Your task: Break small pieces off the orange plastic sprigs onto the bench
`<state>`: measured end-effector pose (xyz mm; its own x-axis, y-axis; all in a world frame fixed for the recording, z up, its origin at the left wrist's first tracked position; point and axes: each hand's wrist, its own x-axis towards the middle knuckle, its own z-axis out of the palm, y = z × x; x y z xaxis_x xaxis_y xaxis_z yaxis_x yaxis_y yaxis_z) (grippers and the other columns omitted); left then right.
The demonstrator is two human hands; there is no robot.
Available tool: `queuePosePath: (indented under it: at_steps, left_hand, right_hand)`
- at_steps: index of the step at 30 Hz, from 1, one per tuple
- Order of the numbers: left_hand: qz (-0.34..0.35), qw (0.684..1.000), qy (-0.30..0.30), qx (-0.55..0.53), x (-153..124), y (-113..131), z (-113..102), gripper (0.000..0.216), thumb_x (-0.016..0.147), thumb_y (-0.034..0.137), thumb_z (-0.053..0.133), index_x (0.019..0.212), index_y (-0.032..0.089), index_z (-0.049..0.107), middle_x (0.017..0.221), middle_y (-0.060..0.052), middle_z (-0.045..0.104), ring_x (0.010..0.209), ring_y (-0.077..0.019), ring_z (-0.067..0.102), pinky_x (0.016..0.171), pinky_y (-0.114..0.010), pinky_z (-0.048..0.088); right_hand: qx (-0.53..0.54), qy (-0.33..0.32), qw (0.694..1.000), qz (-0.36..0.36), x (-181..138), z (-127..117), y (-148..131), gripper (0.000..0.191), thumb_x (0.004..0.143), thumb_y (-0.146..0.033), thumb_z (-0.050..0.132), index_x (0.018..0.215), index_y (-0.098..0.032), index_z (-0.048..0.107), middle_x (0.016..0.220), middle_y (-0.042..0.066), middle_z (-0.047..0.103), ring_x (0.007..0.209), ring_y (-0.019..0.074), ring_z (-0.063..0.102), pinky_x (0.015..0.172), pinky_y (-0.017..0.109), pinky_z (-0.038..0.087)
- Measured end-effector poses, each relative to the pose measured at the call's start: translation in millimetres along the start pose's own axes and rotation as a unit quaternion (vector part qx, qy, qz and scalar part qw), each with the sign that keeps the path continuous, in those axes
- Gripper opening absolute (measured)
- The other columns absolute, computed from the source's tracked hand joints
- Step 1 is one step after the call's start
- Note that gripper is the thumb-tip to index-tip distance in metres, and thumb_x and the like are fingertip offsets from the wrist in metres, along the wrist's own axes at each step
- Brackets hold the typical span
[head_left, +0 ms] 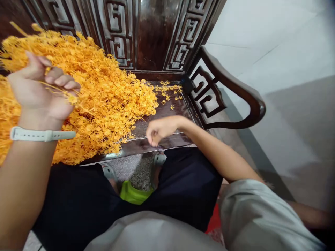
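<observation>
My left hand (pixel 44 83) is raised at the left, palm turned up and fingers curled round a thin yellow plastic flower stem (pixel 56 90). A small spiky piece on it lies against the palm. Behind and below that hand spreads a big heap of orange-yellow plastic flower stems (pixel 104 101). My right hand (pixel 162 129) is over the front of the dark wooden bench seat, to the right of the heap, with its fingers closed in a pinch. Anything between those fingers is hidden.
Loose yellow pieces (pixel 167 92) lie on the bench seat (pixel 180 111) near its right end. A carved backrest (pixel 151 38) and curved armrest (pixel 235 90) bound it. A green plastic object (pixel 134 193) shows between my legs. A pale wall (pixel 282 45) stands to the right.
</observation>
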<state>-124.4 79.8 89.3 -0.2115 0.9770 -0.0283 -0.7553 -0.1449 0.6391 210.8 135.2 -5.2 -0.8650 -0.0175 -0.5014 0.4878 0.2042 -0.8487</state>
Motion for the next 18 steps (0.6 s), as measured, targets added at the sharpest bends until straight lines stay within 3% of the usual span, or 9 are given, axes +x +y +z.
queuePosePath:
  at_steps: [2,3,5,7,9,11,14,16,18]
  left_hand:
    - [-0.038,0.999,-0.016,0.010,-3.3,-18.5,4.1,0.048,0.117,0.048,0.047,0.079,0.020,0.047,0.052,0.005,0.039,0.049,-0.0075,0.036,0.050,-0.022,0.042]
    - [-0.049,0.998,-0.019,0.017,-3.2,-26.7,6.4,0.047,0.117,0.047,0.048,0.079,0.019,0.048,0.051,0.005,0.039,0.049,-0.0074,0.035,0.050,-0.023,0.042]
    - [-0.063,0.997,-0.024,0.032,-0.2,-39.4,8.8,0.045,0.118,0.042,0.047,0.079,0.019,0.051,0.051,0.005,0.039,0.049,-0.0073,0.033,0.050,-0.022,0.041]
    - [-0.071,0.996,-0.028,0.041,4.5,-48.5,6.6,0.044,0.118,0.037,0.047,0.079,0.019,0.053,0.050,0.005,0.039,0.049,-0.0080,0.032,0.050,-0.023,0.040]
    - [-0.081,0.995,-0.030,0.041,8.5,-57.1,1.9,0.041,0.117,0.035,0.048,0.079,0.020,0.055,0.050,0.004,0.041,0.048,-0.0097,0.033,0.050,-0.025,0.042]
    - [-0.088,0.995,-0.026,0.035,10.2,-66.8,-1.8,0.039,0.116,0.034,0.050,0.079,0.022,0.058,0.052,0.002,0.048,0.051,-0.0121,0.041,0.056,-0.028,0.048]
    - [-0.084,0.996,-0.016,0.024,6.3,-82.9,-0.2,0.036,0.114,0.031,0.052,0.080,0.024,0.062,0.063,-0.002,0.064,0.070,-0.0172,0.064,0.073,-0.031,0.059]
    - [-0.085,0.996,-0.023,0.027,-0.3,-92.9,4.6,0.038,0.114,0.029,0.049,0.079,0.023,0.063,0.074,-0.004,0.073,0.094,-0.0220,0.075,0.082,-0.032,0.062]
    - [-0.091,0.994,-0.045,0.038,-8.2,-101.4,10.0,0.041,0.115,0.026,0.047,0.079,0.022,0.064,0.088,-0.005,0.079,0.115,-0.0258,0.077,0.087,-0.032,0.063]
  right_hand:
    - [-0.025,0.230,0.973,0.004,-25.8,-26.3,20.5,0.020,0.080,-0.031,0.086,0.089,-0.015,0.081,0.091,0.007,0.081,0.084,0.0180,0.072,0.082,0.033,0.056]
    - [-0.025,0.366,0.930,0.026,-37.8,-37.0,30.9,0.020,0.082,-0.031,0.084,0.092,-0.014,0.081,0.093,0.008,0.079,0.082,0.0180,0.069,0.081,0.034,0.055]
    - [-0.003,0.578,0.813,0.075,-56.8,-51.2,49.1,0.028,0.083,-0.029,0.081,0.106,-0.012,0.079,0.096,0.010,0.076,0.077,0.0179,0.064,0.076,0.035,0.054]
    - [0.031,0.682,0.726,0.088,-67.2,-55.7,60.3,0.037,0.084,-0.027,0.078,0.117,-0.012,0.076,0.105,0.012,0.075,0.077,0.0171,0.062,0.073,0.034,0.054]
    - [0.047,0.688,0.721,0.068,-68.6,-53.0,62.1,0.036,0.085,-0.028,0.076,0.118,-0.012,0.074,0.113,0.012,0.074,0.080,0.0161,0.062,0.071,0.032,0.054]
    - [0.044,0.616,0.785,0.039,-61.5,-45.3,55.3,0.035,0.088,-0.035,0.078,0.115,-0.013,0.074,0.108,0.010,0.074,0.080,0.0150,0.063,0.069,0.030,0.054]
    - [0.038,0.418,0.907,-0.016,-37.8,-27.6,35.7,0.045,0.090,-0.050,0.083,0.116,-0.014,0.075,0.100,0.007,0.076,0.082,0.0143,0.066,0.073,0.028,0.056]
    - [0.054,0.316,0.945,-0.061,-16.1,-13.8,21.1,0.052,0.092,-0.057,0.083,0.120,-0.014,0.075,0.105,0.007,0.077,0.085,0.0139,0.068,0.075,0.027,0.058]
    - [0.102,0.257,0.956,-0.098,6.4,-0.6,7.9,0.059,0.093,-0.063,0.081,0.127,-0.016,0.073,0.110,0.008,0.077,0.085,0.0137,0.069,0.072,0.027,0.059]
